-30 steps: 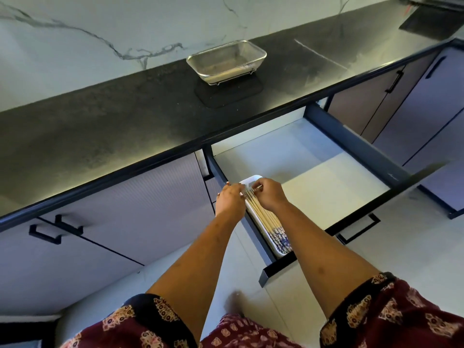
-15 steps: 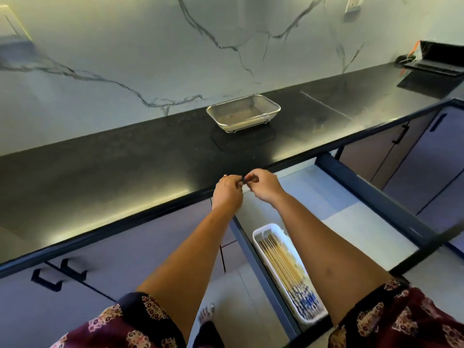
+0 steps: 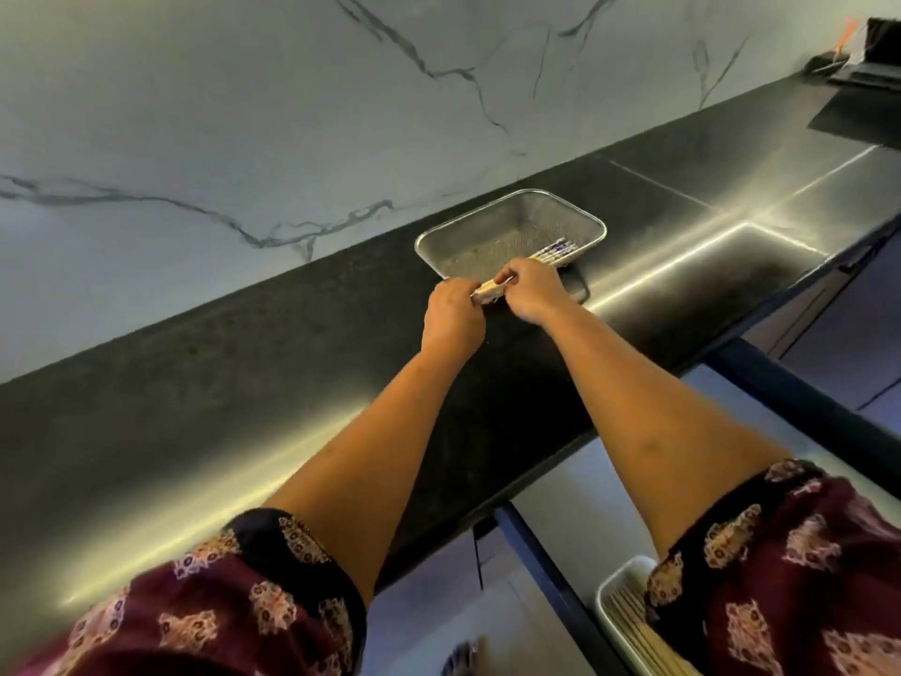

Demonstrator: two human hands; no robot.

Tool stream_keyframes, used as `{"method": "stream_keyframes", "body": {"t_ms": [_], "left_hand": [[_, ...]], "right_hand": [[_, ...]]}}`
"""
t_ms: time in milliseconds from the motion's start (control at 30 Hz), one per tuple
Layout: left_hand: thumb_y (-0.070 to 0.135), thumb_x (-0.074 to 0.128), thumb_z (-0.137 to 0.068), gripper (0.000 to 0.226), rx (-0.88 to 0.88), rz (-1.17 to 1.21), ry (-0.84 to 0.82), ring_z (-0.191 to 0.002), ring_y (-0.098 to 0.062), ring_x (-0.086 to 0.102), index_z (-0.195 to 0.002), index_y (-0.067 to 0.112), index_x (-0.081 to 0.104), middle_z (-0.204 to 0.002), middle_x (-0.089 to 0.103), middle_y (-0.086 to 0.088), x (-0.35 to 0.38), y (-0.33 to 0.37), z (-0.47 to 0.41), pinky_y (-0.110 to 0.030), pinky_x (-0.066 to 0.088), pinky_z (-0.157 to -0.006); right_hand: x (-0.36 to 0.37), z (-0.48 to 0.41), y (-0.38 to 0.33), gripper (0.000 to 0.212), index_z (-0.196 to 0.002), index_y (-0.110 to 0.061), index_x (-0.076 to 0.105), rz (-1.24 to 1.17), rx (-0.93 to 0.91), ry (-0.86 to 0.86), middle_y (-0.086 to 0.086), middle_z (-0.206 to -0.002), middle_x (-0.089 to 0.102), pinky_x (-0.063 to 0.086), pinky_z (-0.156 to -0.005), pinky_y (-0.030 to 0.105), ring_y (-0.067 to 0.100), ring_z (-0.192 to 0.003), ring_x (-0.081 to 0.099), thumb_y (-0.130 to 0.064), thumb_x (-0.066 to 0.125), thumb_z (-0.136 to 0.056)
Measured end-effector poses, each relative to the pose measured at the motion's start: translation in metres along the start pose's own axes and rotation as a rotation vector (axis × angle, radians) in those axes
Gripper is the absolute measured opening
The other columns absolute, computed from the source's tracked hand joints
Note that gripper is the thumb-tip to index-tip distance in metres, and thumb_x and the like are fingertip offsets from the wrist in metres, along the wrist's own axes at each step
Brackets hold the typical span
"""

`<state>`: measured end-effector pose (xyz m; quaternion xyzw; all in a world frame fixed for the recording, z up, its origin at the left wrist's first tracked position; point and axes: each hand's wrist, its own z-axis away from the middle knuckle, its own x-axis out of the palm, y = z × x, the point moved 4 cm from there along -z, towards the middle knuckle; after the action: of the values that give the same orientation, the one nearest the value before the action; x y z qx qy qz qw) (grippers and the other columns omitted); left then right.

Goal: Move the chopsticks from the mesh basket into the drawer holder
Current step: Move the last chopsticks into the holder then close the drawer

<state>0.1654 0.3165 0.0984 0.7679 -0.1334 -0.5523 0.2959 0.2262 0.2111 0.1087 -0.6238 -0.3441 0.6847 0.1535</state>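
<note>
Chopsticks: a small bundle lying across the near rim of the mesh basket, patterned ends still inside, plain ends out over the surface. Left hand and right hand both have fingers clamped on the plain ends. Judged light, stiff, smooth, apt to fan or slip; best gripped as one bunch near the middle. Holder, well nearer than the basket, in the open drawer, already has sticks.
</note>
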Motion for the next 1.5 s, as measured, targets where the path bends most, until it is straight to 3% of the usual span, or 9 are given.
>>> {"method": "stream_keyframes", "body": {"t_ms": [167, 333, 533, 800, 1000, 1167, 1300, 1400, 1500], "left_hand": [[0.005, 0.046, -0.091, 0.027, -0.061, 0.029, -0.045, -0.098, -0.026, 0.058, -0.112, 0.002, 0.064, -0.118, 0.063, -0.017, -0.002, -0.019, -0.044, -0.037, 0.047, -0.088], [0.009, 0.047, -0.094, 0.032, -0.072, 0.025, -0.168, -0.108, -0.028, 0.06, -0.123, 0.009, 0.059, -0.128, 0.059, -0.014, 0.005, -0.037, -0.09, -0.038, 0.051, -0.091], [0.01, 0.047, -0.093, 0.03, -0.029, -0.036, -0.321, -0.111, -0.026, 0.059, -0.12, 0.011, 0.062, -0.125, 0.062, -0.011, 0.022, -0.046, -0.121, -0.04, 0.049, -0.096], [0.007, 0.046, -0.09, 0.037, 0.054, -0.165, -0.451, -0.113, -0.022, 0.058, -0.121, 0.02, 0.061, -0.125, 0.063, -0.006, 0.047, -0.053, -0.143, -0.047, 0.034, -0.11], [0.007, 0.045, -0.089, 0.037, 0.074, -0.179, -0.361, -0.118, -0.022, 0.054, -0.12, 0.021, 0.061, -0.126, 0.062, -0.003, 0.047, -0.057, -0.144, -0.047, 0.011, -0.118], [0.003, 0.043, -0.09, 0.039, 0.015, 0.061, -0.14, -0.119, -0.025, 0.053, -0.122, 0.016, 0.06, -0.128, 0.06, -0.008, 0.032, -0.062, -0.135, -0.049, 0.03, -0.111], [0.007, 0.039, -0.095, 0.036, -0.066, 0.292, 0.035, -0.109, -0.026, 0.059, -0.127, 0.012, 0.056, -0.125, 0.06, -0.01, 0.018, -0.062, -0.124, -0.049, 0.037, -0.105], [0.005, 0.039, -0.095, 0.04, -0.161, 0.379, 0.114, -0.116, -0.023, 0.054, -0.132, 0.012, 0.05, -0.131, 0.056, -0.011, 0.011, -0.062, -0.116, -0.043, 0.04, -0.106], [-0.005, 0.044, -0.088, 0.05, -0.193, 0.396, 0.102, -0.113, -0.017, 0.054, -0.134, 0.013, 0.048, -0.133, 0.053, -0.01, 0.01, -0.06, -0.108, -0.027, 0.042, -0.096]], "right_hand": [[0.009, -0.04, -0.011, 0.029, -0.114, -0.004, 0.065, 0.148, -0.024, -0.016, 0.016, -0.123, 0.063, 0.045, -0.1, 0.037, 0.03, -0.116, 0.056, 0.001, 0.05, -0.09], [0.025, -0.081, -0.009, 0.036, -0.121, -0.01, 0.061, 0.319, 0.032, -0.115, 0.016, -0.125, 0.061, 0.047, -0.099, 0.039, 0.03, -0.115, 0.057, 0.003, 0.05, -0.089], [0.044, -0.103, -0.002, 0.042, -0.126, -0.02, 0.06, 0.531, 0.078, -0.245, 0.011, -0.13, 0.058, 0.047, -0.098, 0.044, 0.03, -0.116, 0.057, -0.002, 0.054, -0.088], [0.061, -0.122, 0.008, 0.035, -0.122, -0.011, 0.06, 0.635, 0.105, -0.261, 0.013, -0.123, 0.06, 0.048, -0.098, 0.045, 0.03, -0.113, 0.056, -0.003, 0.057, -0.088], [0.065, -0.125, 0.008, 0.03, -0.121, -0.014, 0.062, 0.786, 0.025, -0.217, 0.012, -0.123, 0.06, 0.047, -0.092, 0.044, 0.03, -0.126, 0.043, -0.01, 0.052, -0.093], [0.062, -0.124, 0.0, 0.022, -0.111, -0.022, 0.064, 0.863, -0.125, -0.132, 0.006, -0.115, 0.065, 0.038, -0.097, 0.044, 0.027, -0.122, 0.045, -0.022, 0.05, -0.095], [0.049, -0.116, -0.007, 0.019, -0.1, -0.019, 0.062, 0.743, -0.226, -0.043, 0.005, -0.092, 0.067, 0.038, -0.099, 0.041, 0.026, -0.093, 0.061, -0.014, 0.044, -0.096], [0.03, -0.108, -0.012, 0.019, -0.101, -0.01, 0.059, 0.561, -0.228, 0.058, 0.005, -0.079, 0.055, 0.048, -0.081, 0.037, 0.022, -0.074, 0.052, -0.013, 0.041, -0.097], [0.015, -0.097, -0.028, 0.015, -0.107, -0.012, 0.054, 0.577, -0.332, 0.159, 0.009, -0.083, 0.064, 0.043, -0.06, 0.034, 0.022, -0.067, 0.053, -0.011, 0.042, -0.097]]}}
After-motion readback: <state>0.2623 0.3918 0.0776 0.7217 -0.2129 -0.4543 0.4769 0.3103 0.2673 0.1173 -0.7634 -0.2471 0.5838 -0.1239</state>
